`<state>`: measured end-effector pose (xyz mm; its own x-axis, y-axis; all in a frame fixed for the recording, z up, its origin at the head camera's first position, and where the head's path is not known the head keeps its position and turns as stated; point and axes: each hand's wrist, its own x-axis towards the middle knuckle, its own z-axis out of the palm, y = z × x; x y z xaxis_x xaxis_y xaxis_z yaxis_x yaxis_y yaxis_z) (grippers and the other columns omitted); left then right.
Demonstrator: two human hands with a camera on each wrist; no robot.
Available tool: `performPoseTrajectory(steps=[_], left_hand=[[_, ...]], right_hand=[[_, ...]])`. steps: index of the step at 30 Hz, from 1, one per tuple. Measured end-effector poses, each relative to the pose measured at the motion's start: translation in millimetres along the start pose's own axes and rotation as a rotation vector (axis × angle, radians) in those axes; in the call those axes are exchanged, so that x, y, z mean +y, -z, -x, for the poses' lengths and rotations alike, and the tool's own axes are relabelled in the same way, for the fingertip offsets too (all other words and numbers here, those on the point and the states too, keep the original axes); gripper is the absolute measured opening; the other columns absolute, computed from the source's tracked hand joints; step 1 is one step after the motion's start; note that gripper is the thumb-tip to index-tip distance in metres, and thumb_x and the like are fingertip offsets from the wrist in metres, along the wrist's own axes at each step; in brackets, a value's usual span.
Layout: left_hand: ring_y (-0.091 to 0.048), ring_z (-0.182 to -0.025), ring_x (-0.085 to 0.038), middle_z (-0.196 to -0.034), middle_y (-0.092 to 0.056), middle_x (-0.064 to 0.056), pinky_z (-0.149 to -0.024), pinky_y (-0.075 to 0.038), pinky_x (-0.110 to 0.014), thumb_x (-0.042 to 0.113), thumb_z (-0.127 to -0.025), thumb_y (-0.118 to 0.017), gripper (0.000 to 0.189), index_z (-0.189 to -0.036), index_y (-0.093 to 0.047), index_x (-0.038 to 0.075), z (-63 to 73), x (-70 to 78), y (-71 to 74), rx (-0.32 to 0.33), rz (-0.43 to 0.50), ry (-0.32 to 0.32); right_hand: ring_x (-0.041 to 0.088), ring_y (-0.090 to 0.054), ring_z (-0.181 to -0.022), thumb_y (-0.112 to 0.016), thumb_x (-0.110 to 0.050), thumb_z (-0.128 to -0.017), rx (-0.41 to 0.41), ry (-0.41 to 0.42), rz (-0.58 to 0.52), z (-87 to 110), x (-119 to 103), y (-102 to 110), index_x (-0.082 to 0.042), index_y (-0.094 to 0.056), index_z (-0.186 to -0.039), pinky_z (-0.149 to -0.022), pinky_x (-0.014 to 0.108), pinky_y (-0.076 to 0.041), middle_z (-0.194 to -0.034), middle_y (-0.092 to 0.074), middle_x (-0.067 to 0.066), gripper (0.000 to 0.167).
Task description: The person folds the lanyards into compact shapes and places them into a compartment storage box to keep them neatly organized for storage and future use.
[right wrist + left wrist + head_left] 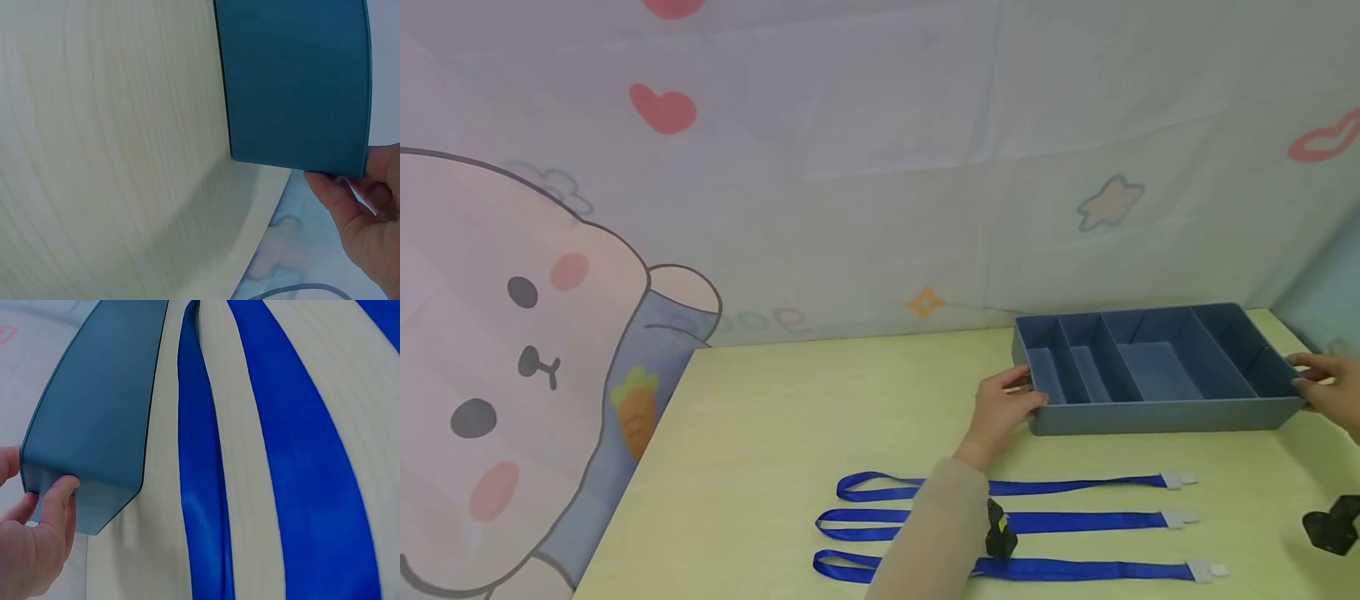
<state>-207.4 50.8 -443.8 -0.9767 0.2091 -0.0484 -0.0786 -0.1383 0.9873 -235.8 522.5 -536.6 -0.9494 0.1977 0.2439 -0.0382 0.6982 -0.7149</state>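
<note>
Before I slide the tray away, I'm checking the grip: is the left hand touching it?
Touching. The left wrist view shows it: the left hand has fingertips against the tray, on its end wall.

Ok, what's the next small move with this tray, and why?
Probably settle the divided tray flat on the table: the left hand and the right hand hold its opposite ends, so neither is free for the blue lanyards lying in front.

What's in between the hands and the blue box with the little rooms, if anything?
Nothing that shows: the left hand grips the left end of the box, and the right hand the other end. The three blue lanyards lie in front of it, not between.
</note>
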Motion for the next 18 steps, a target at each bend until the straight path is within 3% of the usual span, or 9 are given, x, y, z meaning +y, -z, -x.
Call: performPoseTrajectory(steps=[4, 6, 12, 16, 18], left_hand=[[-0.062, -0.081, -0.012, -0.11, -0.059, -0.016, -0.072, -0.055, -0.037, -0.006, -0.077, -0.064, 0.051, -0.127, -0.054, -0.003, -0.3, 1.6, 5.7, -0.012, -0.015, -0.011], [-0.062, -0.079, -0.012, -0.11, -0.059, -0.018, -0.07, -0.055, -0.037, -0.007, -0.076, -0.063, 0.052, -0.127, -0.054, -0.004, -0.8, 3.0, 7.2, -0.011, -0.036, -0.034], [-0.061, -0.079, -0.011, -0.109, -0.061, -0.02, -0.069, -0.056, -0.04, -0.007, -0.074, -0.061, 0.052, -0.125, -0.055, -0.005, 0.9, 6.5, 12.2, 0.006, -0.104, -0.075], [-0.062, -0.082, -0.012, -0.11, -0.061, -0.022, -0.069, -0.056, -0.038, -0.006, -0.074, -0.061, 0.052, -0.125, -0.055, -0.005, 3.8, 9.2, 17.9, 0.015, -0.136, -0.071], [-0.063, -0.082, -0.013, -0.11, -0.061, -0.023, -0.07, -0.056, -0.04, -0.006, -0.074, -0.062, 0.051, -0.125, -0.055, -0.006, 4.6, 10.2, 20.9, 0.018, -0.141, -0.074]], right_hand=[[-0.004, -0.048, -0.052, -0.045, 0.009, -0.09, -0.018, -0.021, 0.115, 2.0, -10.1, -4.1, 0.008, -0.043, -0.131, -0.048, 0.02, -0.05, -0.098, -0.046, 0.035, 0.041], [-0.003, -0.049, -0.051, -0.045, 0.008, -0.09, -0.026, -0.031, 0.142, 2.1, -15.1, -5.3, 0.014, -0.04, -0.13, -0.049, 0.022, -0.051, -0.099, -0.045, 0.035, 0.041], [0.0, -0.051, -0.051, -0.045, 0.009, -0.09, -0.028, -0.02, 0.136, 3.9, -25.9, -8.4, 0.014, -0.043, -0.123, -0.048, 0.02, -0.05, -0.094, -0.045, 0.03, 0.033], [0.004, -0.052, -0.056, -0.046, 0.006, -0.092, -0.049, -0.007, 0.157, 7.1, -31.3, -11.2, 0.013, -0.042, -0.129, -0.05, 0.025, -0.052, -0.095, -0.046, 0.029, 0.038], [0.013, -0.054, -0.061, -0.046, 0.004, -0.092, -0.067, 0.001, 0.166, 7.9, -33.2, -12.5, 0.012, -0.039, -0.133, -0.052, 0.029, -0.053, -0.097, -0.045, 0.03, 0.042]])
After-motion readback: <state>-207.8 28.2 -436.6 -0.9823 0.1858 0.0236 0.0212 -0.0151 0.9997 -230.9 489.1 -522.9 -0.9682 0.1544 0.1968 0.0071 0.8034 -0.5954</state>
